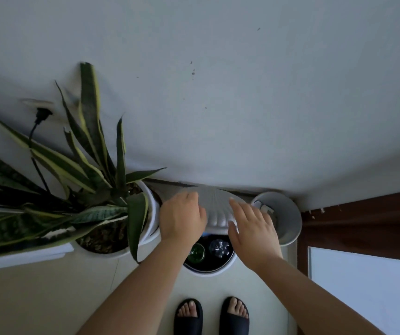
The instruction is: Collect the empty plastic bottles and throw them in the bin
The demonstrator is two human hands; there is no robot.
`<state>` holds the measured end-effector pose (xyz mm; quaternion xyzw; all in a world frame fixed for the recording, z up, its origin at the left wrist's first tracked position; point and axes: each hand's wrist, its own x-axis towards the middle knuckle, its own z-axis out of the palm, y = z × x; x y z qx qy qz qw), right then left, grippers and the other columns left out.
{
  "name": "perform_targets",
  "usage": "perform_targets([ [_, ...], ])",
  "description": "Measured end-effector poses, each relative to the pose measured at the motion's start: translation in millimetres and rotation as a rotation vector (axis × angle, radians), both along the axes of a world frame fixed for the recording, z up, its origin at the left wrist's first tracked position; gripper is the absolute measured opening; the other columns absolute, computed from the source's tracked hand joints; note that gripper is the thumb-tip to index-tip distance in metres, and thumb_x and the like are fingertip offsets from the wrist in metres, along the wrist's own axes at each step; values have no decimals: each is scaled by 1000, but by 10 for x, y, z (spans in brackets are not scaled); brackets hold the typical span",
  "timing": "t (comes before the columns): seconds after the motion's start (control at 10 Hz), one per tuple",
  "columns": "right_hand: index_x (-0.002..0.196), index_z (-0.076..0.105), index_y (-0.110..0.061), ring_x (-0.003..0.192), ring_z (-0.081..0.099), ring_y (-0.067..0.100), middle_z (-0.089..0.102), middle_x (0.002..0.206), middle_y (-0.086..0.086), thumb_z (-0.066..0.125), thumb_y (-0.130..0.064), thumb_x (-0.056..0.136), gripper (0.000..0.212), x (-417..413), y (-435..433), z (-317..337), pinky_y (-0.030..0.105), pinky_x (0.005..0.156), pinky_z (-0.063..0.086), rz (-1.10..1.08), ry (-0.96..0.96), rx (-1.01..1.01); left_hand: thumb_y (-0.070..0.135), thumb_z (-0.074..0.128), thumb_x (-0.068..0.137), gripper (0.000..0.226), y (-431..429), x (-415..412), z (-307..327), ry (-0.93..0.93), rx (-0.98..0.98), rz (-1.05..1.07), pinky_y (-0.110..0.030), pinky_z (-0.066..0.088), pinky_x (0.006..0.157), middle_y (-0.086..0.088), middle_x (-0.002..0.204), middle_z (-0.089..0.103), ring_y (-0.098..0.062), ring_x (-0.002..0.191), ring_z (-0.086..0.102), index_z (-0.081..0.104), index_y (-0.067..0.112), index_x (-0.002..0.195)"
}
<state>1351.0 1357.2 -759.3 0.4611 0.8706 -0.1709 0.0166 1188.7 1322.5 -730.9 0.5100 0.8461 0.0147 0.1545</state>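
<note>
down by the wall, the person stands over a round white bin with a black liner (210,270), both hands on its grey ribbed lid (216,209), which is tipped up on its far edge. the left hand (181,220) curls its fingers over the lid's left side; the right hand (254,228) lies flatter, fingers spread along the right side, gripping nothing else. inside the dark opening sit a green plastic bottle (197,252) and a clear plastic bottle (219,247), seen end-on. i'd judge such empties light, thin-walled and easily crushed, a bit slick, best taken round the middle or neck. a potted snake plant (92,189) stands just beside the bin on the left, a small white pail (288,221) on the right.
</note>
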Motion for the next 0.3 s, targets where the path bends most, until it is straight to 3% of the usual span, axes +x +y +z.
perform_targets([
  [0.1, 143, 36, -14, 133, 42, 22, 48, 142, 3, 44, -33, 93, 54, 34, -152, -37, 40, 110, 30, -11, -4, -70, 26, 46, 92, 48, -162, -7, -97, -10, -49, -25, -35, 42, 100, -8, 140, 52, -23, 129, 47, 46, 11, 137],
  [0.2, 148, 24, -16, 145, 20, 19, 29, 155, 3, 35, -38, 97, 57, 69, -316, -59, 37, 117, 11, -36, 3, -132, 33, 43, 95, 67, -333, -6, -162, -11, -131, -85, -37, 15, 121, -9, 160, 19, -23, 147, 16, 17, 9, 151],
  [0.3, 151, 9, -20, 147, 1, 15, 10, 161, 0, 21, -46, 97, 61, 87, -504, -84, 34, 118, -2, -55, -70, -201, 34, 42, 95, 69, -538, 4, -216, -18, -153, -101, -36, 10, 122, -9, 161, 13, -22, 149, 10, 11, 9, 152],
])
